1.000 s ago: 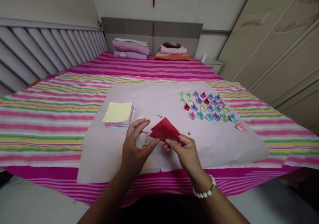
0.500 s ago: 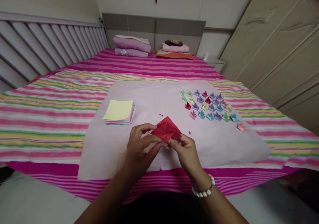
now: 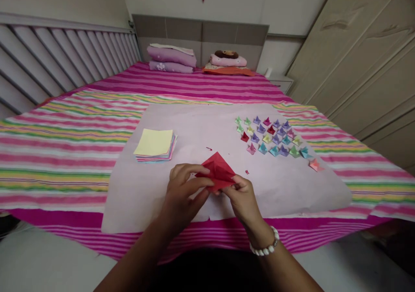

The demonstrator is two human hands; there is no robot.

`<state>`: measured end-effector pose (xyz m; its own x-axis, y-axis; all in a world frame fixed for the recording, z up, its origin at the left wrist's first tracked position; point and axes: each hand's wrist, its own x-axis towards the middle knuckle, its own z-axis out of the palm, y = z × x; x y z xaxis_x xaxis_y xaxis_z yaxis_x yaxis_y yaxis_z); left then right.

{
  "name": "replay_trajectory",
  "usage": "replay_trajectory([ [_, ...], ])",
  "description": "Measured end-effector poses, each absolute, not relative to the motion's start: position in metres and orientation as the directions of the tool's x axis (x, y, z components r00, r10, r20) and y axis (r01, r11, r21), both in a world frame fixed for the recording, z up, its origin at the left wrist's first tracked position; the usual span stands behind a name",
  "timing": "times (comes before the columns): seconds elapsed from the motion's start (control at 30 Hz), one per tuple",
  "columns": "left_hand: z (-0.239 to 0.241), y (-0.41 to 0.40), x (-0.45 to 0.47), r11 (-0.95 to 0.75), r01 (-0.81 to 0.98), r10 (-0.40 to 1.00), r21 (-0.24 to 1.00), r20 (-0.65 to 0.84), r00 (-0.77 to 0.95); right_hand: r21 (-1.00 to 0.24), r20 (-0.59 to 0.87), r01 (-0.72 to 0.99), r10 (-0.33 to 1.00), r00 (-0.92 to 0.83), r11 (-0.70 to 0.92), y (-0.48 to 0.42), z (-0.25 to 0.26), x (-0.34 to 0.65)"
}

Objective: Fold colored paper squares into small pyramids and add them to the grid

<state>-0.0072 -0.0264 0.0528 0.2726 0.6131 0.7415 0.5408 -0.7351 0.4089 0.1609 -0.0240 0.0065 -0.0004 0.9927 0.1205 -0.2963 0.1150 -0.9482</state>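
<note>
A folded piece of red origami paper [image 3: 218,171] is held between my two hands, above the pale sheet [image 3: 191,123] spread on the bed. My left hand [image 3: 184,190] grips its left side, with fingers over the upper face and thumb at the lower edge. At the lower right corner my right hand [image 3: 241,194] pinches the paper between thumb and fingers; a white bead bracelet [image 3: 266,246] circles that wrist. The paper's top corner points away from me, and a fold shows in its middle. Its underside is hidden.
A stack of coloured square paper [image 3: 154,142], yellow on top, lies at left. Several small folded paper pieces [image 3: 275,139] stand in rows at right. Tiny red scraps [image 3: 247,171] lie near my hands. Folded purple bedding [image 3: 171,58] is by the headboard [image 3: 168,32].
My left fingers have moved inward over the red paper. Its near flap has opened downward, and the middle now looks more hollow. My right hand keeps its hold.
</note>
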Motion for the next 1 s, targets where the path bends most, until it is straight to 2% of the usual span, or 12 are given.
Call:
replay_trajectory([
  [0.2,0.056,-0.026,-0.008,-0.76,0.511,0.606,0.401,0.721,0.336,-0.95,0.121,-0.29,0.993,-0.006,0.114,-0.025,0.007,0.16],
  [0.43,0.053,-0.027,-0.003,-0.597,0.445,0.789,0.667,0.589,0.175,-0.954,0.085,-0.294,0.995,-0.056,0.065,-0.027,0.01,0.158],
  [0.6,0.046,-0.024,-0.005,-0.596,0.436,0.79,0.674,0.59,0.168,-0.957,0.079,-0.284,0.994,-0.073,0.055,-0.029,0.011,0.155],
  [0.7,0.042,-0.021,-0.008,-0.497,0.295,0.868,0.816,0.473,0.153,-0.955,0.061,-0.296,0.993,-0.099,0.029,-0.03,0.013,0.153],
  [0.8,0.039,-0.018,-0.01,-0.307,0.029,0.939,0.951,0.298,0.169,-0.952,0.042,-0.305,0.991,-0.126,0.001,-0.032,0.013,0.151],
  [0.87,0.039,-0.017,-0.01,-0.173,-0.09,0.964,0.981,0.188,0.188,-0.953,0.036,-0.304,0.99,-0.138,-0.008,-0.032,0.012,0.149],
  [1.0,0.041,-0.017,-0.008,-0.02,-0.134,0.985,0.991,0.043,0.167,-0.959,0.038,-0.285,0.987,-0.153,-0.008,-0.032,0.007,0.149],
])
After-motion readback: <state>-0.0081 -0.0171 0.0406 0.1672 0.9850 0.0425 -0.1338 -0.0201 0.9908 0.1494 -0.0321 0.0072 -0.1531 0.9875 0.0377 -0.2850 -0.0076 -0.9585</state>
